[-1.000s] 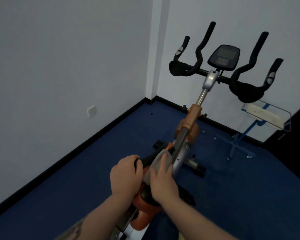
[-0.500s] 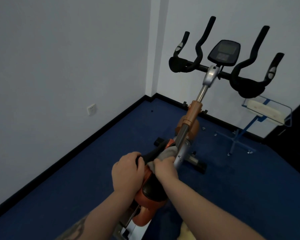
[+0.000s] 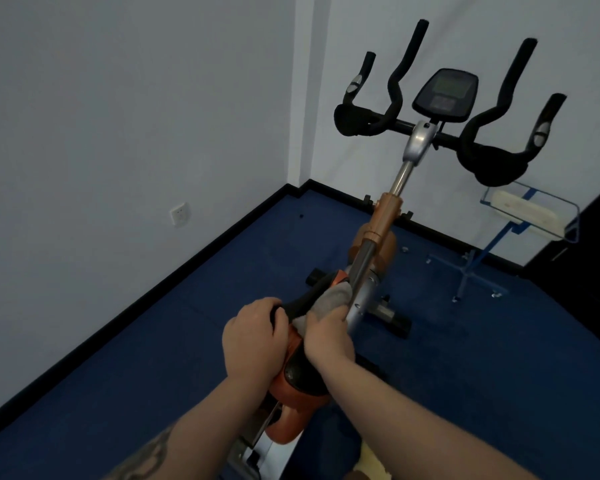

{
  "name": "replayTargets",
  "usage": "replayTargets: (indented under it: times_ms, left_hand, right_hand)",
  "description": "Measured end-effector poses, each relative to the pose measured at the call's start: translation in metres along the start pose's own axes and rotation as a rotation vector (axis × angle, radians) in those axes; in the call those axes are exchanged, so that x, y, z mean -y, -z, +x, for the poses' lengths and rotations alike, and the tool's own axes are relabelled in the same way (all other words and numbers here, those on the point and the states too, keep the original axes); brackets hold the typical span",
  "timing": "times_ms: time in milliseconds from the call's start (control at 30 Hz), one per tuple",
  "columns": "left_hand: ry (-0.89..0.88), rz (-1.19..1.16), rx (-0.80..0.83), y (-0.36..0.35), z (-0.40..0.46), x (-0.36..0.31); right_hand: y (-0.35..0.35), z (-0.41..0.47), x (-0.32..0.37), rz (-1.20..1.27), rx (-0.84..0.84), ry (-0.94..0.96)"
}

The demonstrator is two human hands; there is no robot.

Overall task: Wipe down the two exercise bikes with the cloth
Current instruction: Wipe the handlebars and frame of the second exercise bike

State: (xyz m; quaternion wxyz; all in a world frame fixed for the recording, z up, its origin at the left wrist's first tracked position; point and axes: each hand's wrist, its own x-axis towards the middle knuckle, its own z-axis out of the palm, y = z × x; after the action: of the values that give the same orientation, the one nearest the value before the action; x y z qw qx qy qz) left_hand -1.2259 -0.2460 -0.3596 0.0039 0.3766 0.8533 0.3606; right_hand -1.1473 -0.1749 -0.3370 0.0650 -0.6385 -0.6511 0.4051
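Bike: orange/silver frame, mid-room on blue floor; only one bike in view, 2nd not seen.
R hand: fingers curled, pressing grey cloth against base of silver post.
L hand: closed round black part of frame, bracing; what that part is, can't tell.
Cloth: bunched between R fingers & post, touching both.
Step (est.): rubbing lower post/frame junction.
How to do it well: keep L grip firm so bike doesn't rock; wrap cloth round post, not just the near face; work upward w/ overlapping strokes toward collar; re-fold cloth when bunched.
Untouched (est.): handlebars, console well apart from hands.
Vs 0.5 s ago: R hand & cloth slightly further up along post, more cloth showing above knuckles; L hand same grip, same spot.
Vs 1.0 s ago: R fingers were flatter over cloth, now curled tighter.
Backgrnd: blue wire stand by wall, right of bike.
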Motion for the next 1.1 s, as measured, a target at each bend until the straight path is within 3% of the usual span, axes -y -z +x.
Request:
replayTargets:
  times_ms: [133, 500, 600, 700, 767, 900, 1000, 1100]
  left_hand:
    - [-0.002, -0.005, -0.010, 0.000, 0.000, 0.000]
    - [-0.021, -0.013, 0.009, 0.002, -0.001, -0.001]
    - [-0.016, -0.001, -0.018, 0.004, -0.003, -0.002]
    - [0.002, -0.003, -0.052, 0.006, -0.003, -0.005]
    - [0.005, 0.003, -0.054, 0.007, -0.001, -0.008]
    - [0.035, 0.037, -0.074, 0.008, -0.002, -0.010]
    - [0.098, 0.164, -0.114, 0.003, -0.003, -0.009]
    - [0.358, 0.216, -0.146, -0.003, -0.008, -0.014]
  right_hand:
    - [-0.009, -0.052, -0.039, -0.088, 0.007, 0.232]
    - [-0.008, 0.015, -0.015, -0.043, -0.029, 0.161]
    - [-0.008, 0.045, -0.012, 0.068, -0.013, 0.102]
    - [-0.001, 0.065, -0.013, 0.242, 0.006, 0.160]
    - [0.007, 0.075, -0.013, 0.249, -0.012, 0.273]
    - [0.026, 0.094, -0.017, -0.377, -0.094, 0.723]
    - [0.038, 0.089, -0.011, -0.485, 0.141, 1.102]
    - [0.053, 0.103, -0.003, -0.481, 0.403, 1.407]
